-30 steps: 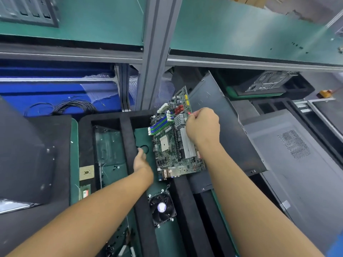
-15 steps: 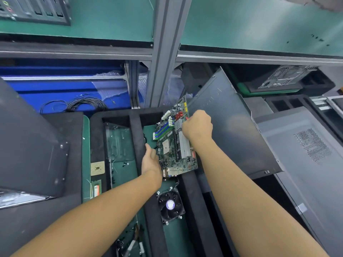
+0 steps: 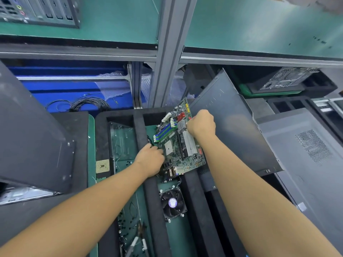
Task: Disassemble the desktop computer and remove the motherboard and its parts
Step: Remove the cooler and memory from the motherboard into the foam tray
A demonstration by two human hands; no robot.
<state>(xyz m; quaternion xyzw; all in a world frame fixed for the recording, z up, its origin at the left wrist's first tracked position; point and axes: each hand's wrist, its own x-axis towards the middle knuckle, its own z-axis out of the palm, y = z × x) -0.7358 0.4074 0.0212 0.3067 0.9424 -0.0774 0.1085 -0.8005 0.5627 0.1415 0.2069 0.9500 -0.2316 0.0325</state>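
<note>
— Your right hand [image 3: 201,123] is fisted on the far edge of the motherboard [image 3: 179,140], your left hand [image 3: 151,160] pinching its near-left edge; it hangs tilted over the foam tray [image 3: 139,125].

— The risk?

— That near corner snagging the foam divider (or dropping onto the cooler fan [image 3: 173,203]) — keep it level.

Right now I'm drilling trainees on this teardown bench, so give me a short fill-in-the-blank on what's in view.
1. Both hands hold the ____ above the foam tray.
2. The cooling fan lies in the tray compartment nearer the person than the ____.
3. The right hand grips the board's ____ edge.
4. The left hand is at the board's ____ edge.

Missing words: motherboard; motherboard; right; left
</note>
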